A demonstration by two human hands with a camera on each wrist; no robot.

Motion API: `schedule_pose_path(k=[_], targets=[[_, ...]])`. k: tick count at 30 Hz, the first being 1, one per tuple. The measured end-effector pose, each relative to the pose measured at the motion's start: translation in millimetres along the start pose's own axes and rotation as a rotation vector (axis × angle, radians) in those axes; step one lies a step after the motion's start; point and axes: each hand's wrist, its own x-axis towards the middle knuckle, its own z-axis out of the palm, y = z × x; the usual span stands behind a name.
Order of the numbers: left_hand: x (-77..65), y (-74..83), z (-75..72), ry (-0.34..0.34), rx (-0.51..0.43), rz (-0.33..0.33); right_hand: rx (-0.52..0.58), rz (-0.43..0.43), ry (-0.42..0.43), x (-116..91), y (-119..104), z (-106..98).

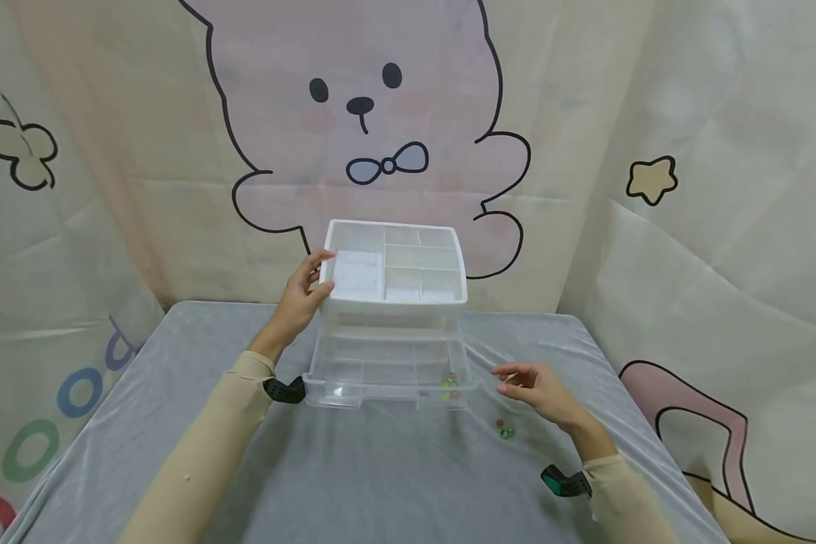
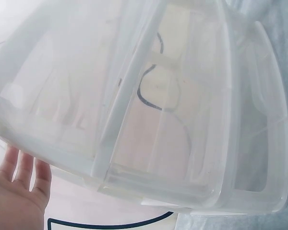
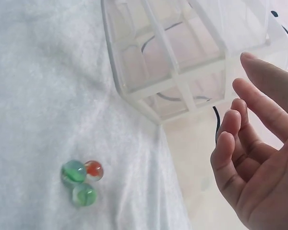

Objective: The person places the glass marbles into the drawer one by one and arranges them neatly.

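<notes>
A storage box with a white divided top tray [image 1: 423,258] stands on the table. Its clear lower drawer [image 1: 387,368] is pulled out, with several marbles [image 1: 451,384] in the right front part. My left hand [image 1: 304,291] grips the left side of the top tray, thumb at the front; in the left wrist view the fingers [image 2: 24,167] lie along the box's edge. Right of the drawer, my right hand [image 1: 540,391] hovers with loosely bent fingers and holds nothing. Below it lie two green marbles [image 3: 79,182] and an orange-red marble [image 3: 94,170].
A grey-blue cloth [image 1: 387,483] covers the table. Behind it hangs a curtain [image 1: 585,75] printed with a cartoon bear, with more printed cloth on both sides. A dark wrist strap [image 1: 564,481] is on each arm.
</notes>
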Motion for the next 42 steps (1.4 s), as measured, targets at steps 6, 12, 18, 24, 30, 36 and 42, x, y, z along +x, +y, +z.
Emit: schedule_pose_path(k=[6, 12, 18, 24, 30, 36, 42], targets=[[1.3, -0.2, -0.1, -0.007, 0.0, -0.006, 0.019, 0.003, -0.011, -6, 14, 2], [0.1, 0.6, 0.9, -0.009, 0.013, -0.002, 0.05, 0.016, -0.033, -15, 24, 5], [-0.5, -0.4, 1.2, -0.014, 0.024, -0.012, 0.081, 0.044, -0.05, -22, 29, 6], [-0.7, 0.8, 1.4, -0.003, 0.008, -0.008, 0.067, 0.018, -0.044, -28, 35, 5], [-0.9, 1.3, 1.2, -0.003, -0.01, -0.015, 0.026, 0.001, -0.053, -34, 43, 4], [-1.5, 0.6, 0.4, -0.001, -0.019, -0.01, 0.035, 0.004, -0.071, -37, 52, 3], [-1.0, 0.9, -0.1, -0.01, -0.012, -0.006, 0.068, 0.013, -0.1, -40, 61, 3]])
